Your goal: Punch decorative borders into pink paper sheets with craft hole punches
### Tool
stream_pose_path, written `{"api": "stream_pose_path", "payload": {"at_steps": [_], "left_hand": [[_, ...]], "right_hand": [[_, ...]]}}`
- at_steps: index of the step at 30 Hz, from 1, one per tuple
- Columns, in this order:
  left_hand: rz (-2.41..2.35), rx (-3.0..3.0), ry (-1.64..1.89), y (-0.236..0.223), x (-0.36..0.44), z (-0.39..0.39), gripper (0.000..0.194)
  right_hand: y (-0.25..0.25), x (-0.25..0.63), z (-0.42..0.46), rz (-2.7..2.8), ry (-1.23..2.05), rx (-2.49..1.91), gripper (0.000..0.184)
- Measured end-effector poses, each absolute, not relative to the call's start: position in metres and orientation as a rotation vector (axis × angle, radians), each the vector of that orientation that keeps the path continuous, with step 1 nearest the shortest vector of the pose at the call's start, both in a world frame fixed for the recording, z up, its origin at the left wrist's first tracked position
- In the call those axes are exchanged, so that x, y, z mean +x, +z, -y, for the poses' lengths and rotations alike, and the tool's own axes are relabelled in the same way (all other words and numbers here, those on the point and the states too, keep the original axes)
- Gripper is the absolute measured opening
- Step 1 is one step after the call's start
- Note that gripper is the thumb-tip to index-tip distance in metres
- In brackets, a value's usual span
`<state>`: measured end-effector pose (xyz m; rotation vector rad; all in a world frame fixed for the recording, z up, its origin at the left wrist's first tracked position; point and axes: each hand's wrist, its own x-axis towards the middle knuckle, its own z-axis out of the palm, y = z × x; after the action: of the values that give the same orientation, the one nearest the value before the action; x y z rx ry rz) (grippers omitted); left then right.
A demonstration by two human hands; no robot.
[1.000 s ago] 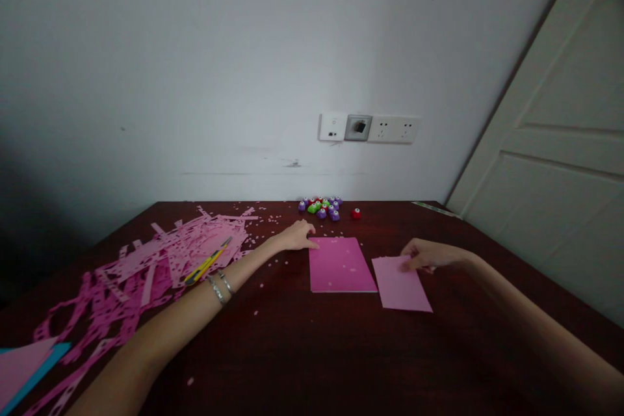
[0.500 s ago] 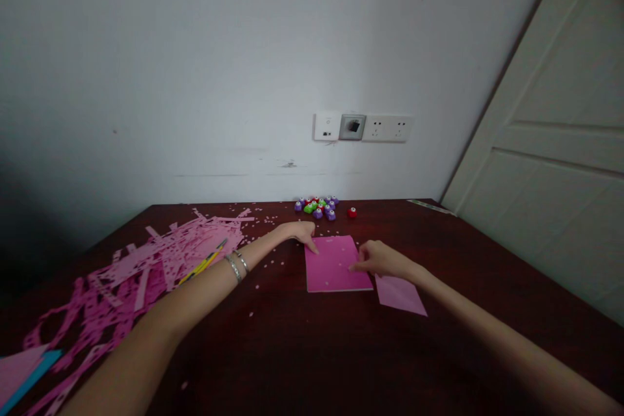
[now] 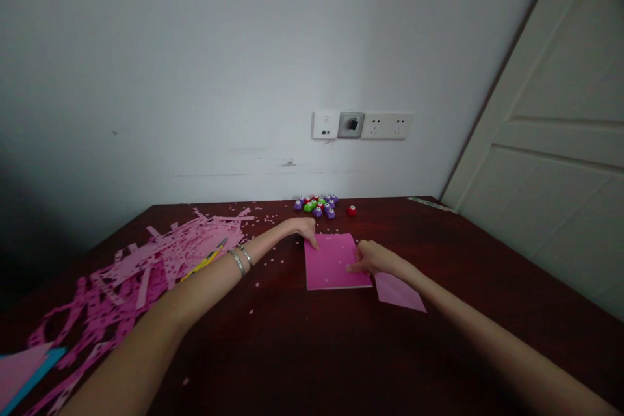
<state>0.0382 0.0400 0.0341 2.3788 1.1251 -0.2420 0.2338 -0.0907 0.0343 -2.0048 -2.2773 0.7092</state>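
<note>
A stack of bright pink paper [image 3: 332, 263] lies on the dark wooden table [image 3: 312, 351]. My left hand [image 3: 303, 229] rests at the stack's upper left corner, fingers curled down onto the paper. My right hand [image 3: 371, 256] sits on the stack's right edge, fingers bent and pinching at the top sheet. A single lighter pink sheet [image 3: 398, 292] lies just right of the stack, partly under my right wrist. Two bracelets [image 3: 241, 260] circle my left wrist.
Several small purple, green and red paper punches [image 3: 319, 205] cluster at the table's back edge by the wall. A heap of pink paper strips [image 3: 141, 270] with a yellow utility knife [image 3: 205, 261] fills the left side. Pink and blue sheets [image 3: 22, 367] lie at the near left. A door stands at right.
My right hand moved left from the lighter sheet onto the right edge of the pink stack. My left hand stayed at the stack's upper left corner.
</note>
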Motion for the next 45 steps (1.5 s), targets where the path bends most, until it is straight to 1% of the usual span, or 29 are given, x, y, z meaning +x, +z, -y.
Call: {"api": "stream_pose_path", "payload": {"at_steps": [5, 8, 13, 18, 20, 23, 24, 26, 29, 31, 33, 35, 37, 39, 45], "left_hand": [[-1.156, 2.199, -0.177, 0.037, 0.033, -0.039, 0.027], [-1.126, 2.1, -0.075, 0.041, 0.029, -0.032, 0.021], [-1.064, 1.935, 0.111, 0.045, 0.02, -0.02, 0.013], [-0.981, 1.699, 0.327, 0.055, -0.008, -0.015, 0.016], [-0.971, 1.61, 0.379, 0.058, -0.024, -0.014, 0.019], [-0.992, 1.527, 0.439, 0.064, -0.052, -0.011, 0.023], [-0.998, 1.516, 0.452, 0.067, -0.062, -0.009, 0.024], [-1.009, 1.51, 0.455, 0.075, -0.087, -0.004, 0.026], [-1.141, 1.547, 0.506, 0.096, -0.132, 0.005, 0.027], [-1.393, 1.577, 0.734, 0.116, -0.167, 0.012, 0.028], [-1.685, 1.555, 1.135, 0.136, -0.2, 0.019, 0.029], [-1.78, 1.528, 1.345, 0.154, -0.226, 0.026, 0.032], [-1.829, 1.521, 1.506, 0.166, -0.242, 0.032, 0.032], [-1.867, 1.523, 1.629, 0.173, -0.249, 0.036, 0.03], [-1.817, 1.595, 1.934, 0.179, -0.246, 0.032, 0.023]], "right_hand": [[0.03, 0.236, 0.089, 2.298, 0.64, -2.009, 0.031], [0.026, 0.236, 0.088, 2.323, 0.58, -2.036, 0.031], [0.025, 0.24, 0.088, 2.304, 0.429, -2.079, 0.041], [0.03, 0.248, 0.083, 2.037, 0.536, -1.931, 0.053], [0.033, 0.244, 0.08, 1.931, 0.704, -1.784, 0.053], [0.039, 0.224, 0.074, 1.958, 1.034, -1.487, 0.042], [0.042, 0.214, 0.07, 1.98, 1.074, -1.41, 0.036], [0.051, 0.191, 0.062, 1.994, 1.054, -1.321, 0.024], [0.074, 0.147, 0.046, 2.031, 1.079, -1.301, 0.019], [0.092, 0.114, 0.034, 2.074, 1.014, -1.277, 0.017], [0.108, 0.079, 0.024, 2.115, 0.895, -1.235, 0.014], [0.12, 0.046, 0.016, 2.158, 0.736, -1.23, 0.014], [0.127, 0.018, 0.011, 2.232, 0.581, -1.231, 0.013], [0.13, -0.003, 0.009, 2.257, 0.526, -1.22, 0.015], [0.128, -0.019, 0.009, 2.221, 0.578, -1.201, 0.018]]}}
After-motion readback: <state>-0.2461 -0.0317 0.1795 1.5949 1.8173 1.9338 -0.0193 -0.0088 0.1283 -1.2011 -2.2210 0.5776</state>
